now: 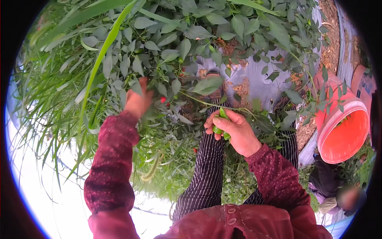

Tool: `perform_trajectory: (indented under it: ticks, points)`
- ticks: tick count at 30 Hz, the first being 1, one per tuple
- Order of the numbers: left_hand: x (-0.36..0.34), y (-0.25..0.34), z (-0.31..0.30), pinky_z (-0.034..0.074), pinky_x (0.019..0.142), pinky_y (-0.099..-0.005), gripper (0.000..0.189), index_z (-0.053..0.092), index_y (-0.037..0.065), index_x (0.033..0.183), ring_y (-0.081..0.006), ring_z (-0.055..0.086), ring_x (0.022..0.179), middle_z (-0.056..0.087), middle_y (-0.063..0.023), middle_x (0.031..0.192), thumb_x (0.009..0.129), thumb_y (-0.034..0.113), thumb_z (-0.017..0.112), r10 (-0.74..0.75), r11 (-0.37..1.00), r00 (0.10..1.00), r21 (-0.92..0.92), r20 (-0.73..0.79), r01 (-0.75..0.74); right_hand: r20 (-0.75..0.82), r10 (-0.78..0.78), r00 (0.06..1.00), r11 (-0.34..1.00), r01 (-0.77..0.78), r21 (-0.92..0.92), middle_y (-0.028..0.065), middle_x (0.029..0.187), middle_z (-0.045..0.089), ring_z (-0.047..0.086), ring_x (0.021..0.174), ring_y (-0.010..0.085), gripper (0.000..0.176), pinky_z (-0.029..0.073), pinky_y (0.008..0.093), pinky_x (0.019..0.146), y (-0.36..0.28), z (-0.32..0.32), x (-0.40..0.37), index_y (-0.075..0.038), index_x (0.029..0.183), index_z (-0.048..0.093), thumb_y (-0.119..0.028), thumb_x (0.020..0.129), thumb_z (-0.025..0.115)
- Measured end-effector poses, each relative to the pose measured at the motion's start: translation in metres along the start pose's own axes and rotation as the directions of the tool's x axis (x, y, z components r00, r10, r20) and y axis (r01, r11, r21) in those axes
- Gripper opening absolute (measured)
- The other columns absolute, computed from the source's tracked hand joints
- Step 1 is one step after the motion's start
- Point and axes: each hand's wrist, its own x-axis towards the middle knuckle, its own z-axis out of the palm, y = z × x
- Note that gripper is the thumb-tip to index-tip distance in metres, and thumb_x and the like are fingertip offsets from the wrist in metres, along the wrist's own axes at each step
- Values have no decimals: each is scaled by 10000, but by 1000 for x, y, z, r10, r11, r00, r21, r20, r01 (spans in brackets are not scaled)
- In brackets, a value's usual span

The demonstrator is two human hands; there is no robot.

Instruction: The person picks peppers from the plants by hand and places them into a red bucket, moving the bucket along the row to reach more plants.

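Several green chili peppers (223, 122) are held in my right hand (240, 133), its fingers closed around them in front of my knees. A thin plant stem (203, 102) runs just above that hand. My left hand (137, 98) reaches into the leaves of a pepper plant (169, 44); motion smears it and foliage hides its fingertips, so what it holds, if anything, does not show. Close to its right side hangs a small red pepper (163, 99).
A red bucket (323, 115) stands tilted at the right, with some green inside. Grey plastic sheeting (262, 79) covers soil between the plants. Tall grass (43, 91) crowds the left. Another person (328, 175) is at the lower right.
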Motion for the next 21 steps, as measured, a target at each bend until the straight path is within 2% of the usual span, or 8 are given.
perform_trajectory:
  ticks: [2,3,5,7,10,14,17,21]
  points:
    - [-17,-12,-3,463,801,-403,307,538,-9,1055,-407,577,918,598,-224,975,816,177,589,164,836,959,-484,-230,-259,-7,7,1000,1000,-7,-1,35,933,616,576,818,109,197,446,245,641,0,1,-1,-50,1003,570,-224,922,526]
    - [-29,0,-28,458,786,-406,314,537,-26,1035,-416,569,897,591,-251,977,815,182,619,-15,908,999,-418,33,28,-10,10,1000,1000,-10,-6,32,926,614,574,815,107,195,443,243,639,-2,3,0,-51,995,571,-225,921,526]
    - [-47,-1,-31,463,779,-401,298,530,-35,1013,-411,576,875,595,-240,946,825,181,614,-5,844,1000,-537,-11,-2,-4,3,1000,1000,-3,-9,28,918,612,571,810,103,192,440,242,636,-3,5,3,-51,988,571,-225,921,526]
    - [-61,-1,-27,499,714,-373,290,524,-37,972,-343,618,819,611,-189,841,830,189,637,-5,596,992,-797,-129,-101,-9,25,1000,999,-25,-23,15,885,608,562,797,92,212,432,235,629,-2,4,1,-52,1027,563,-231,919,526]
    - [-84,19,-59,522,648,-339,346,526,-17,1032,-268,641,752,615,-157,817,812,209,668,144,770,985,-615,-95,-172,27,25,999,1000,-25,-8,7,936,594,544,810,63,277,431,227,636,0,6,2,-48,1137,531,-202,908,551]
    - [-108,97,-67,514,554,-290,481,496,9,1174,-164,599,584,605,-103,733,787,209,700,366,818,907,-391,-210,-421,20,-72,997,994,73,-79,-3,1008,570,533,851,50,382,456,237,687,10,14,7,-46,1233,479,-164,887,590]
    - [-107,134,-67,505,555,-274,588,451,8,1255,-148,597,600,600,-101,737,770,211,714,448,800,883,-379,-137,-465,-59,-144,988,986,148,81,-6,1024,563,553,894,82,407,478,251,782,14,16,7,-42,1225,483,-150,861,631]
    - [-78,105,-76,498,592,-264,474,519,-12,1190,-132,587,635,594,-80,758,802,202,688,525,497,843,-762,-117,-415,-68,27,997,992,-18,124,-31,851,579,574,742,73,230,460,213,571,7,1,5,-79,1053,556,-175,858,631]
